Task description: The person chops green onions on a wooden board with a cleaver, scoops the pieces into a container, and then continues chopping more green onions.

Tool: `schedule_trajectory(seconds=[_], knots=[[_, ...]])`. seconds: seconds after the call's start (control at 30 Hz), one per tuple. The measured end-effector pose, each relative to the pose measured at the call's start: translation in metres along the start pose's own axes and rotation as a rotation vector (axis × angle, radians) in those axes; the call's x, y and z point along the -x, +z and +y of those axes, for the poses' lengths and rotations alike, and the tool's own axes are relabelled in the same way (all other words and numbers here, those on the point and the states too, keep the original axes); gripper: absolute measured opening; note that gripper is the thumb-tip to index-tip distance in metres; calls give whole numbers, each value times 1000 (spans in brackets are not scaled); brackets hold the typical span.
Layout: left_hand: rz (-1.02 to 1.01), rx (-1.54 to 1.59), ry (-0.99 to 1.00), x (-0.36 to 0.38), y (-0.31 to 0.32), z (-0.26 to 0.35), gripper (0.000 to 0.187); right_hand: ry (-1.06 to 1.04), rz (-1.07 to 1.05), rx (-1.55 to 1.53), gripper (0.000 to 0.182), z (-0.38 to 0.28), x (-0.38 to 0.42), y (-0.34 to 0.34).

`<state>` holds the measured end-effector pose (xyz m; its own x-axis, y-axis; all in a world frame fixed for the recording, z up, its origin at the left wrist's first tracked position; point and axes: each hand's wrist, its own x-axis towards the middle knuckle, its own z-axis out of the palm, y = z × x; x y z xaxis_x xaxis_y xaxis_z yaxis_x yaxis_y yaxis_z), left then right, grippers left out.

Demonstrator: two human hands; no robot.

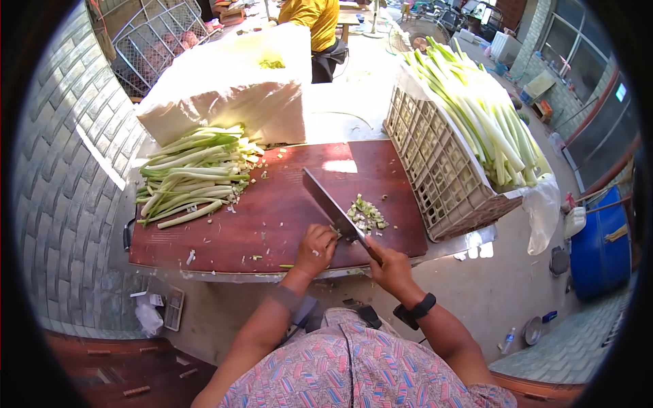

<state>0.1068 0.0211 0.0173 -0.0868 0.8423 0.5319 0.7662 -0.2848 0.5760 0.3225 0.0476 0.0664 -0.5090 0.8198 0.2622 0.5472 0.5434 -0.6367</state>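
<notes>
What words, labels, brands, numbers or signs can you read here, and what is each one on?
None can be read.
Knife blade: no lettering can be made out.
Plastic bottle on the floor: any print is too small to read.
Dark wristband on the right wrist: no legible marking.
Blue barrel: no legible marking.
Background clutter: too small or blurred.
</notes>
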Motion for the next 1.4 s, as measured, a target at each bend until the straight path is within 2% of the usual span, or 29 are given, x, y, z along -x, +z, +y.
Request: schedule_trajectory(seconds=[0.23,0.47,0.67,0.7,0.77,0.9,1.03,1.1,1.2,1.4], knots=[[42,24,24,1,4,-5,12,74,-14,143,55,3,10,-30],[36,21,-113,8,9,-10,12,-67,-90,195,53,-30,31,-54],[20,19,-35,5,8,-10,15,-63,-212,298,55,-37,26,-54],[56,10,-5,3,9,-10,11,-62,-227,288,55,-36,22,-48],[92,3,25,3,10,-11,8,-79,-196,297,55,-29,11,-26],[27,1,-2,4,6,-10,9,-127,-105,289,56,-19,-7,2],[2,60,20,4,1,-7,12,-91,-75,247,53,-8,-13,-1],[-2,79,9,4,0,-7,13,-76,9,126,51,-1,-12,-8],[-10,96,8,2,-1,-8,13,26,-33,169,51,-9,0,-26],[61,99,-50,2,12,-12,11,-27,-127,169,52,-33,24,-53]])
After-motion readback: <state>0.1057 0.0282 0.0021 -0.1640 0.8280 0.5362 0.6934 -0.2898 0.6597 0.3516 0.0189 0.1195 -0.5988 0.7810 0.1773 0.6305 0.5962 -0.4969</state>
